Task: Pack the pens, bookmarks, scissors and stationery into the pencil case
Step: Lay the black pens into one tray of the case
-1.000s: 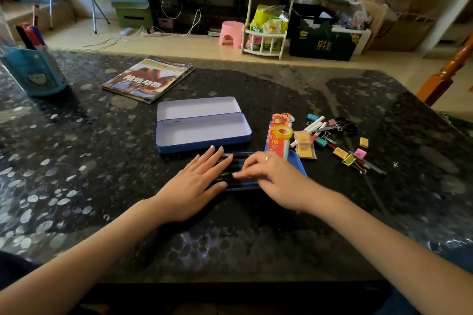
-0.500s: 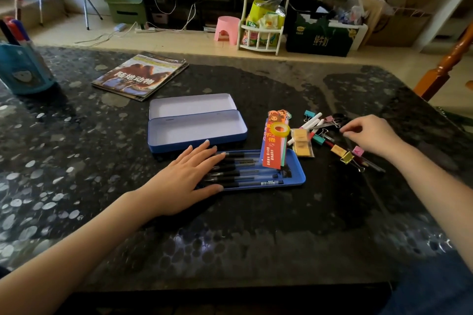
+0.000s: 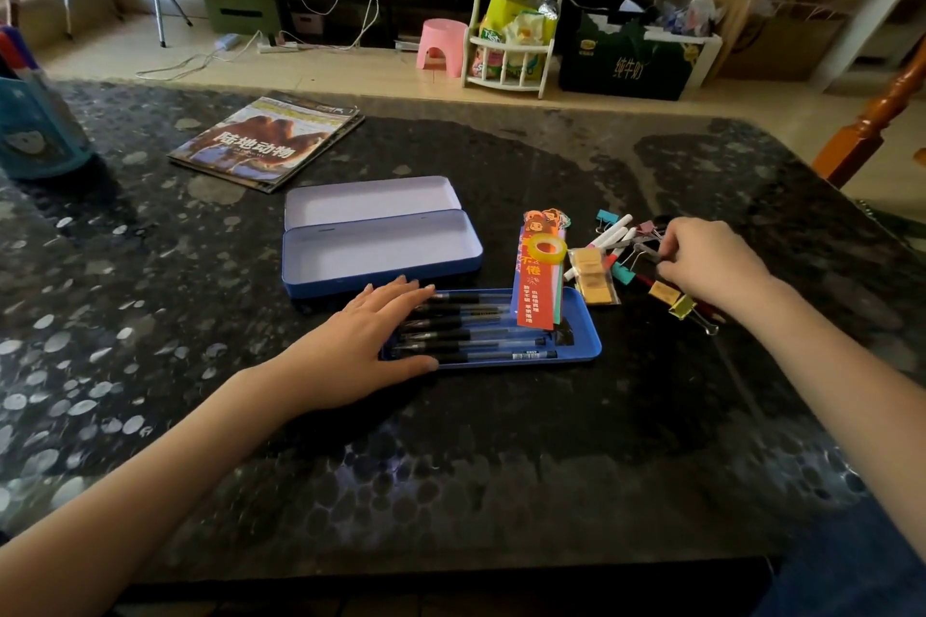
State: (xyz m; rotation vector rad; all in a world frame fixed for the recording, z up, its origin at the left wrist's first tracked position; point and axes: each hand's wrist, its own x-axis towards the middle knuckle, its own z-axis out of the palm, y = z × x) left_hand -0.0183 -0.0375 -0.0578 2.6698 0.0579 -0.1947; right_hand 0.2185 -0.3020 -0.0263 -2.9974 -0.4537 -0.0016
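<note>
Six pens (image 3: 476, 331) in blue tray (image 3: 584, 348), near centre | left hand (image 3: 368, 341) flat, fingers straight on pens | right hand (image 3: 711, 266) curled into binder clips (image 3: 671, 298) at right, hold unclear | open pencil case (image 3: 381, 246) just beyond tray | bookmarks (image 3: 536, 286) propped on tray's right end

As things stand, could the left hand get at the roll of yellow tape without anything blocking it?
Probably yes. The left hand rests flat on the pens in the blue tray, and the roll of yellow tape lies uncovered on the bookmarks just beyond, the right hand off to the side.
</note>
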